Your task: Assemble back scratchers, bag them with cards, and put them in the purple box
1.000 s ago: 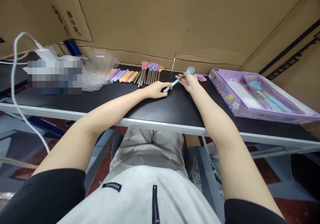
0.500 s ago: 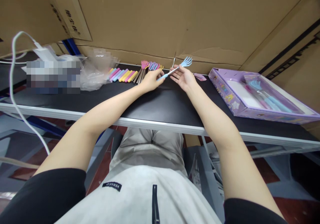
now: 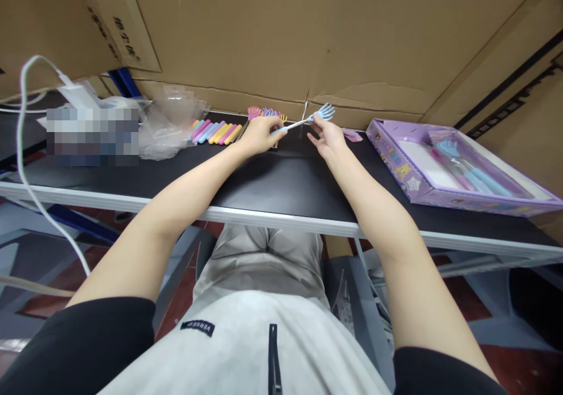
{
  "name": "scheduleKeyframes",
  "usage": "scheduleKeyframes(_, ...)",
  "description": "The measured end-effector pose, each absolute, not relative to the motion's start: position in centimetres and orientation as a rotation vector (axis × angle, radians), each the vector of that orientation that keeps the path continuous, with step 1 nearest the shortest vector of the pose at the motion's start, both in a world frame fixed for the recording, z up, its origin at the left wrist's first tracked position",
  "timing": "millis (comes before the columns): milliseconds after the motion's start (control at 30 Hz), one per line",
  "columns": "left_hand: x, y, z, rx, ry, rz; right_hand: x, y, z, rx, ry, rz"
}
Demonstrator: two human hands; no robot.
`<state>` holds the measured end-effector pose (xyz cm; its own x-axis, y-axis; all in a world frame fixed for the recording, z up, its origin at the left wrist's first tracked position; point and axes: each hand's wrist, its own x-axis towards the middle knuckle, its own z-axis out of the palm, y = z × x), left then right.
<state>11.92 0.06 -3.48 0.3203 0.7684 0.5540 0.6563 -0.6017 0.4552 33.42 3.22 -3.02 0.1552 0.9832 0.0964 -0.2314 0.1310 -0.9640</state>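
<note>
Both of my hands hold a light-blue back scratcher (image 3: pixel 299 123) above the black table. My left hand (image 3: pixel 258 135) is closed around its blue handle end. At the other end, my right hand (image 3: pixel 329 139) pinches the neck just below the blue claw head, its lower fingers loosely apart. Between the hands the thin metal shaft shows, tilted slightly up to the right. Behind my left hand lie more claw heads (image 3: pixel 254 112) in pink, purple and yellow, partly hidden. Left of that hand is a row of colored handles (image 3: pixel 219 133) in pink, blue, yellow and purple.
Clear plastic bags (image 3: pixel 165 128) are heaped at the left beside a blurred-out patch and a white cable (image 3: pixel 21 119). A purple box (image 3: pixel 409 189) at the right holds bagged back scratchers (image 3: pixel 472 172). A small pink card (image 3: pixel 352 135) lies near the cardboard wall (image 3: pixel 264 37).
The back scratcher has become more level, its handle end rising and its claw head shifting slightly left and down. My right fingers have closed more on its neck. My left hand has moved slightly left.
</note>
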Motion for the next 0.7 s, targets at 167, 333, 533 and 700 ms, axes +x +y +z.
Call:
scheduleKeyframes(167,9.2,1.1,-2.6,2.418,1.452,1.123,36.8,5.5,-2.0,-1.049,-0.998,0.971)
scheduleKeyframes(333,6.4,1.8,-1.2,2.372,1.594,1.043,40.7,6.8,-0.8,-1.116,-0.920,0.875)
scheduleKeyframes(533,4.6,2.0,-0.8,2.306,1.714,0.998,41.0,4.7,0.6,-1.151,-0.694,0.921)
scheduleKeyframes(700,3.2,2.0,-0.6,2.276,1.774,0.965,40.9,4.0,0.6,-1.171,-0.742,0.895)
